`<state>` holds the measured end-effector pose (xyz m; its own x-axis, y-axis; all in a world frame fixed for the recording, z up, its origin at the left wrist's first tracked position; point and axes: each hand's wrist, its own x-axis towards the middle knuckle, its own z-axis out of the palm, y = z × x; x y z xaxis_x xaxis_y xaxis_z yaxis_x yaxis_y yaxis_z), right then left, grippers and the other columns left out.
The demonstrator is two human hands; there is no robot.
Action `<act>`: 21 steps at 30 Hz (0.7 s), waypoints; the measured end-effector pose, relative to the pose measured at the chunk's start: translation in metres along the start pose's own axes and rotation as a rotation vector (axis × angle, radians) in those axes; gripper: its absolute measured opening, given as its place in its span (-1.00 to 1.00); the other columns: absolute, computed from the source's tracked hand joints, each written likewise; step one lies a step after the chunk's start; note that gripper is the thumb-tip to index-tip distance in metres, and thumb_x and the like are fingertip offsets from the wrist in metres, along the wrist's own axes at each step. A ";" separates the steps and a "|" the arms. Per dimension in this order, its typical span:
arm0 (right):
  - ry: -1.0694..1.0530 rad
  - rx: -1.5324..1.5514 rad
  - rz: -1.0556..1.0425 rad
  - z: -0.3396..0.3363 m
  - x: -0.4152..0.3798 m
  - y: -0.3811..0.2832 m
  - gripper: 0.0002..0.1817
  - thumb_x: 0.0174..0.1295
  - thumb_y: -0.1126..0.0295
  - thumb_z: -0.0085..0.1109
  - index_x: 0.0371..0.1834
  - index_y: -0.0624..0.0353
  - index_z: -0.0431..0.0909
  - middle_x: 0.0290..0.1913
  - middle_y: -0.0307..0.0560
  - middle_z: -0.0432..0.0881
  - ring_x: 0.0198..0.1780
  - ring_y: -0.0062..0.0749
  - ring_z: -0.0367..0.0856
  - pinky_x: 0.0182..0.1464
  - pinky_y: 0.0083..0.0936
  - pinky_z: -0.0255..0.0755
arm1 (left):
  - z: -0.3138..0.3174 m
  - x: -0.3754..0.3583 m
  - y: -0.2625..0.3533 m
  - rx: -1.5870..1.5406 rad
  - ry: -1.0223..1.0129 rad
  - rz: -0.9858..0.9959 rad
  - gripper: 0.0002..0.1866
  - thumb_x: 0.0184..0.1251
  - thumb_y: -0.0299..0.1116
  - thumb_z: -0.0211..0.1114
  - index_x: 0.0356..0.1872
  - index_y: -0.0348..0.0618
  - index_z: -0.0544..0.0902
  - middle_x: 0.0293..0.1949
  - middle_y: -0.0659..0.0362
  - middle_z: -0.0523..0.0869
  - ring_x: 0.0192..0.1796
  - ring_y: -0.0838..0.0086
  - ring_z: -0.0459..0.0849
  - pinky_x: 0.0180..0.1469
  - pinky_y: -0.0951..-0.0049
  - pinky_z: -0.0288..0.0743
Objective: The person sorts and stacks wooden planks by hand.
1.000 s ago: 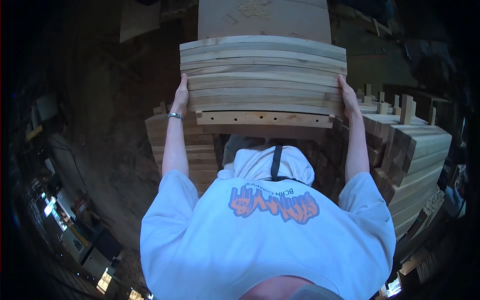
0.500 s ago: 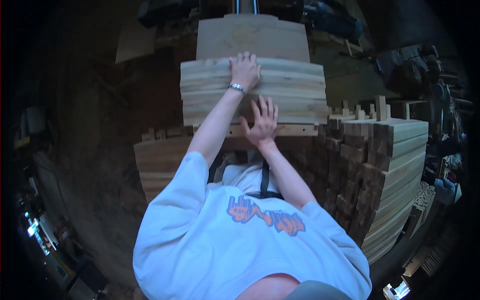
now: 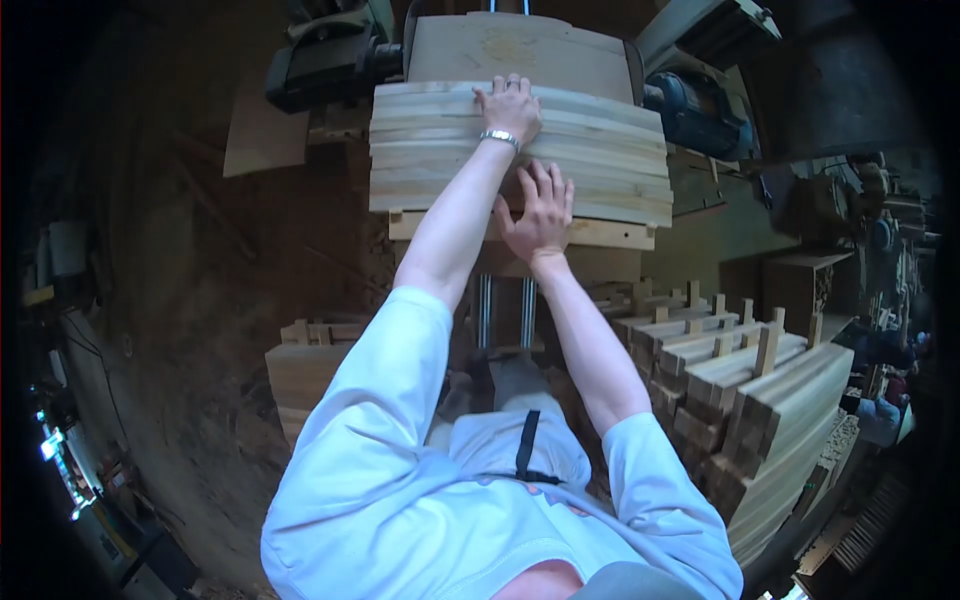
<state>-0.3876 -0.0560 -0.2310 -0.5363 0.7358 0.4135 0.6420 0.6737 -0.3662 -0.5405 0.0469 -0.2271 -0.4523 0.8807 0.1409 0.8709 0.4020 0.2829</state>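
Several pale wooden boards (image 3: 430, 150) lie side by side across a machine table. My left hand (image 3: 511, 108), with a metal watch band at the wrist, rests on the boards toward the far edge, its fingers reaching over that edge. Closer to my body, my right hand (image 3: 541, 216) presses flat near the front edge of the boards, fingers spread and thumb out to the left. Just under that front edge runs a wooden strip (image 3: 620, 235) with holes in it. Beyond the boards is a flat brown panel (image 3: 510, 50).
Dark motors stand on both sides, one at left (image 3: 325, 72) and a blue one at right (image 3: 700, 115). Stacked lumber (image 3: 775, 410) with upright sticks rises at my right, and a lower wood stack (image 3: 310, 375) is at my left. Metal rails (image 3: 485, 310) run below the table.
My body has leaned and the view has shifted, showing more of the motors and the rails below. Both hands stay on the boards in much the same places.
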 end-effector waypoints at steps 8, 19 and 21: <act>0.054 -0.047 -0.044 0.051 0.108 0.032 -0.45 0.09 -0.01 0.27 0.08 0.07 0.59 0.26 -0.08 0.47 0.39 0.02 0.28 0.42 0.29 -0.01 | 0.018 0.130 -0.012 0.116 -0.029 -0.038 -0.51 0.45 -0.07 -0.04 0.27 -0.09 0.46 0.38 0.14 0.41 0.42 0.21 0.34 0.36 -0.48 -0.03; 0.096 -0.061 -0.098 0.083 0.174 0.052 -0.47 0.04 0.01 0.28 0.05 0.03 0.61 0.22 -0.12 0.50 0.35 -0.03 0.31 0.40 0.26 0.03 | 0.051 0.217 -0.024 0.133 0.065 -0.062 -0.50 0.33 -0.18 0.01 0.28 -0.05 0.50 0.35 0.18 0.46 0.38 0.17 0.38 0.38 -0.42 -0.06; 0.105 -0.054 -0.094 0.088 0.185 0.055 -0.47 0.03 0.01 0.29 0.05 0.03 0.61 0.22 -0.13 0.50 0.35 -0.04 0.31 0.41 0.26 0.02 | 0.066 0.238 -0.032 0.222 0.008 -0.033 -0.30 0.21 -0.07 0.19 0.40 0.00 0.31 0.44 0.09 0.30 0.47 0.16 0.24 0.41 -0.36 -0.02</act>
<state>-0.5000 0.1233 -0.2480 -0.5372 0.6563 0.5297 0.6214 0.7327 -0.2775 -0.6632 0.2600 -0.2657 -0.4823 0.8644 0.1425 0.8760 0.4768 0.0722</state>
